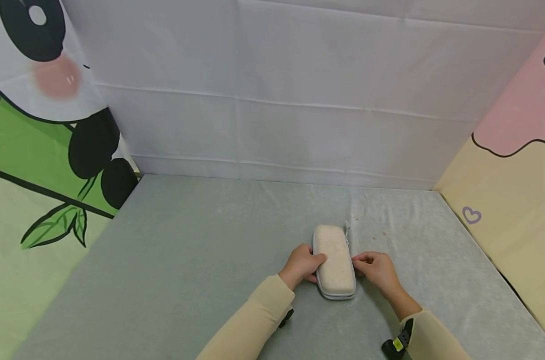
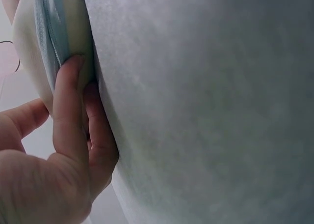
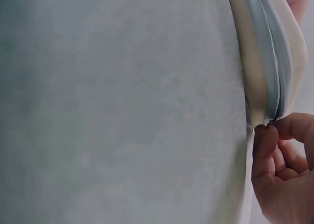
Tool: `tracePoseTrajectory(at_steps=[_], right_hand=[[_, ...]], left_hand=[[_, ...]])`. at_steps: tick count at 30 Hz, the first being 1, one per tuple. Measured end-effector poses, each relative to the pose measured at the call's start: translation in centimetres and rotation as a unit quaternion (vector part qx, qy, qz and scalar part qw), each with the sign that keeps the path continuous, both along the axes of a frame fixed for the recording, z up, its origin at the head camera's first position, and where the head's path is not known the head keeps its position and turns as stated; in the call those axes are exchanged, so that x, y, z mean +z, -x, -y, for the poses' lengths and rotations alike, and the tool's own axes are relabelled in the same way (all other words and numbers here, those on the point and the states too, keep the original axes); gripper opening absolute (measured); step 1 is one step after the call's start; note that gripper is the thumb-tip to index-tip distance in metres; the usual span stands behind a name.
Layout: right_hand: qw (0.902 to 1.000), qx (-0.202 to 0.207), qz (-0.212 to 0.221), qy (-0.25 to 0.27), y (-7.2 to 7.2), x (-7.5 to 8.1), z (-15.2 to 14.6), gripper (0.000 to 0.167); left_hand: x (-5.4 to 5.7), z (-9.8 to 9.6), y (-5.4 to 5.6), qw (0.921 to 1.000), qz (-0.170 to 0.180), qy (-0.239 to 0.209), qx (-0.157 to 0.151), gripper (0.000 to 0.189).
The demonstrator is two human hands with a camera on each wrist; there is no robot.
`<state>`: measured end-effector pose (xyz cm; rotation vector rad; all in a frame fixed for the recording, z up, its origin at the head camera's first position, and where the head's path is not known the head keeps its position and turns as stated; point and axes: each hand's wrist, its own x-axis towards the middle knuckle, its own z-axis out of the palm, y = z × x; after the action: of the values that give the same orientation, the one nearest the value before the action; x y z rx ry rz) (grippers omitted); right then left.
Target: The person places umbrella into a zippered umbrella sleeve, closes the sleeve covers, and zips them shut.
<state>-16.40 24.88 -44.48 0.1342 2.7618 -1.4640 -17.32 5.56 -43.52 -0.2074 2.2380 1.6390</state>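
Observation:
A cream zip-up pencil case (image 1: pixel 334 262) with a pale blue-grey zipper band lies on the grey-covered table, its long side pointing away from me. My left hand (image 1: pixel 301 265) grips its left side, thumb on the lid; in the left wrist view the fingers (image 2: pixel 68 111) lie along the side and low by the table. On the right side, my right hand (image 1: pixel 377 270) pinches at the zipper. In the right wrist view thumb and index fingertips meet at the zipper line (image 3: pixel 274 62); the small pull between them is mostly hidden. A thin tab (image 1: pixel 347 229) sticks out at the far right corner.
The grey table cover (image 1: pixel 200 240) spreads around the case, with a few small specks (image 1: pixel 384 233) beyond the right hand. A pale cloth wall (image 1: pixel 277 100) stands behind. Printed cartoon panels border the left and right sides.

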Motion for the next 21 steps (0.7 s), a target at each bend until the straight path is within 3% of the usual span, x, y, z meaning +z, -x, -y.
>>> tracePoseTrajectory(at_steps=[21], right_hand=[[0.9999, 0.004, 0.001, 0.009, -0.5, -0.04, -0.23, 0.011]], left_hand=[[-0.06, -0.21, 0.07, 0.9999, 0.003, 0.007, 0.007, 0.026]])
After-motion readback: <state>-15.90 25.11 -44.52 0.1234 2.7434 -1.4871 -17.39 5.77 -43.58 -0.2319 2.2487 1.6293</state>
